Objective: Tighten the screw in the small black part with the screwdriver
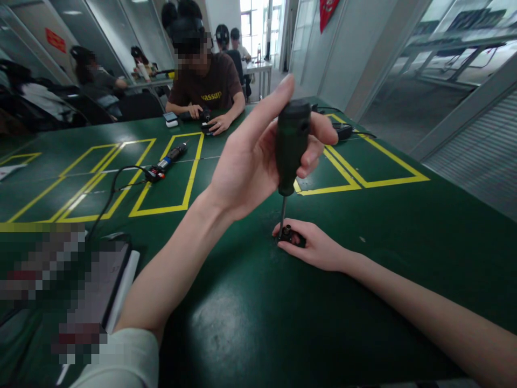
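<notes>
My left hand (248, 159) is closed around the dark handle of a screwdriver (291, 151), its thumb raised along the side near the top. The screwdriver stands nearly upright, and its thin metal shaft reaches down to a small black part (286, 234) with a brass-coloured round piece on top. Whether the tip sits in a screw is too small to tell. On the green tabletop, my right hand (317, 245) pinches that black part between thumb and fingers, holding it beside the shaft.
A pen-shaped electric tool (172, 156) with a black cable lies left on the green table (250, 323). Blurred flat devices (100, 285) are at the near left. Across the table a co-worker (210, 81) handles dark parts. A black item (343, 131) lies at the right back.
</notes>
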The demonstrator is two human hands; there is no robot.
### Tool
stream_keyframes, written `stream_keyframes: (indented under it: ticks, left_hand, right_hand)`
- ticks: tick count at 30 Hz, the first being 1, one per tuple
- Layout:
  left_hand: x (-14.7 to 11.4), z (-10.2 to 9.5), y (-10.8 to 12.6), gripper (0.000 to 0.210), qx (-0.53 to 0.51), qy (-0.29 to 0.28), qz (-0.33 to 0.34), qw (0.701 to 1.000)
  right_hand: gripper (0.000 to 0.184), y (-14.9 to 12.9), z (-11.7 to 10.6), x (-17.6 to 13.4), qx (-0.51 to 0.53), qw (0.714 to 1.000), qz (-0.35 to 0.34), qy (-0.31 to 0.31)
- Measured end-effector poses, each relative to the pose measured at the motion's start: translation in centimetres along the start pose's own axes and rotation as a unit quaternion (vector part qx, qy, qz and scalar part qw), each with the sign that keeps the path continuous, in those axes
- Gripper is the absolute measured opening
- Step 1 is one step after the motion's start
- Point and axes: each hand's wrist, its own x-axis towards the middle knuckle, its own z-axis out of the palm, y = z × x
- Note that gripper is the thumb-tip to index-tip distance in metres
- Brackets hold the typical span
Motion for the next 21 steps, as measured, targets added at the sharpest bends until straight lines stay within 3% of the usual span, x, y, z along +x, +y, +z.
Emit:
stream_keyframes:
  ticks: [7, 9, 13, 15, 21]
  left_hand:
    - [-0.16, 0.1, -0.61, 0.032, -0.042, -0.065, 0.016, 0.997]
    - [-0.18, 0.0, -0.6, 0.036, -0.036, -0.069, 0.018, 0.997]
    - [-0.07, -0.19, -0.41, 0.066, -0.034, -0.077, 0.014, 0.996]
    - [-0.01, -0.15, -0.43, 0.067, -0.037, -0.078, 0.013, 0.996]
    - [-0.08, 0.11, -0.8, 0.032, -0.026, -0.071, 0.025, 0.997]
  right_hand:
    - [0.018, -0.22, 0.0, -0.03, 0.001, 1.0, 0.007, -0.002]
    - [0.018, -0.18, 0.03, -0.02, 0.001, 1.0, 0.009, -0.003]
    - [0.018, -0.1, 0.03, -0.04, -0.001, 1.0, 0.008, 0.001]
    - [0.018, -0.13, 0.02, -0.04, -0.001, 1.0, 0.003, 0.002]
    - [0.019, -0.19, 0.06, -0.02, -0.001, 1.0, 0.002, 0.006]
